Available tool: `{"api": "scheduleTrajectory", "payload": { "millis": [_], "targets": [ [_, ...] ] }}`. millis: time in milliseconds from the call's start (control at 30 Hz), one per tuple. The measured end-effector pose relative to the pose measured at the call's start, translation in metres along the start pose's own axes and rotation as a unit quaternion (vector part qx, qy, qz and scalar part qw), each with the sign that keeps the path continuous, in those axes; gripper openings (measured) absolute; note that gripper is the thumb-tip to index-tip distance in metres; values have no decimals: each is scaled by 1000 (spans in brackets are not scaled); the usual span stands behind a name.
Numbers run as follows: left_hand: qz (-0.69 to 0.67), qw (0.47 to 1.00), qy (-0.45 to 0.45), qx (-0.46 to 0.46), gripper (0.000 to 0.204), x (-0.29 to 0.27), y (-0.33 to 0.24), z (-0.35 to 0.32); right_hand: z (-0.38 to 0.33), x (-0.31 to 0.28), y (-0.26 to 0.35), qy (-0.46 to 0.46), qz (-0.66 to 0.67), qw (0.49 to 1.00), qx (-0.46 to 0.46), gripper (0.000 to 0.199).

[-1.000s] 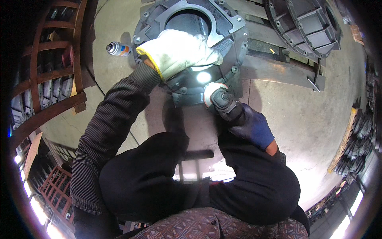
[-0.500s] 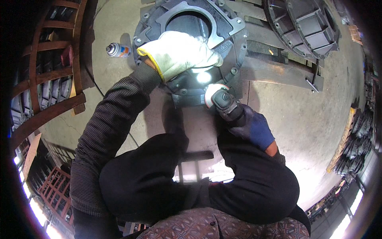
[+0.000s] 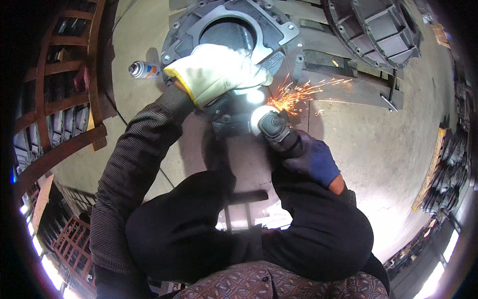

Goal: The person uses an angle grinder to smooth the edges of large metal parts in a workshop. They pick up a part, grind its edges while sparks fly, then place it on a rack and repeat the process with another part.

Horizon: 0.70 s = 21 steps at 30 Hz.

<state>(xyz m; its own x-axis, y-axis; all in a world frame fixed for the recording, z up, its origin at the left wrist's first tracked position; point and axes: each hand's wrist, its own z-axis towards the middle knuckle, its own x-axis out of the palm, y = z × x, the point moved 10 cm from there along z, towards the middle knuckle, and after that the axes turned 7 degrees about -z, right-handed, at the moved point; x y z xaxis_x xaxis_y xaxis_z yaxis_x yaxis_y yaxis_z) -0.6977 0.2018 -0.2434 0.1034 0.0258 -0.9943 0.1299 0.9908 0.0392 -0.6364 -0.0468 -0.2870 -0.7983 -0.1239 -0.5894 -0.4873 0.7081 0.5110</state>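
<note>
A round grey metal casting (image 3: pixel 278 34) with a large central hole and bolt bosses lies in front of me. My left hand (image 3: pixel 221 74), in a white glove with a yellow cuff, lies across its near part and grips it, fingers bent and pressed together. Dark blue covers my right hand (image 3: pixel 314 158), a glove closed around the body of an angle grinder (image 3: pixel 279 130). The grinder's disc meets the casting's near edge, and orange sparks (image 3: pixel 294 97) fly off to the right. A bright spot of light falls on the casting beside my left fingers.
A spray can (image 3: pixel 144 70) lies left of the casting. Wooden planks (image 3: pixel 343 92) extend rightward beneath the castings, with a second ribbed casting (image 3: pixel 381 32) at the far right. Rusty metal racks (image 3: pixel 97 65) hold parts on the left. Stacked dark parts (image 3: pixel 443 174) line the right side.
Sparks have appeared at the grinder's disc, which has shifted slightly left along the casting's edge. The casting and left hand sit slightly further left in view.
</note>
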Motion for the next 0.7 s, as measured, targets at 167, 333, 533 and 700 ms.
{"api": "scheduleTrajectory", "payload": {
  "millis": [167,333,533,700],
  "targets": [
    [-160,967,164,-116,34,30,36,-8,-11,-21,3,-50,27,998,17,73],
    [-154,978,69,-124,32,-10,49,-10,-27,-38,6,-66,16,998,5,69],
    [-163,977,-10,-134,29,-2,-6,3,-25,-29,-8,-63,55,996,25,50],
    [-247,953,-23,-175,27,1,-1,-9,-4,-12,-24,-45,26,999,0,75]
  ]
}}
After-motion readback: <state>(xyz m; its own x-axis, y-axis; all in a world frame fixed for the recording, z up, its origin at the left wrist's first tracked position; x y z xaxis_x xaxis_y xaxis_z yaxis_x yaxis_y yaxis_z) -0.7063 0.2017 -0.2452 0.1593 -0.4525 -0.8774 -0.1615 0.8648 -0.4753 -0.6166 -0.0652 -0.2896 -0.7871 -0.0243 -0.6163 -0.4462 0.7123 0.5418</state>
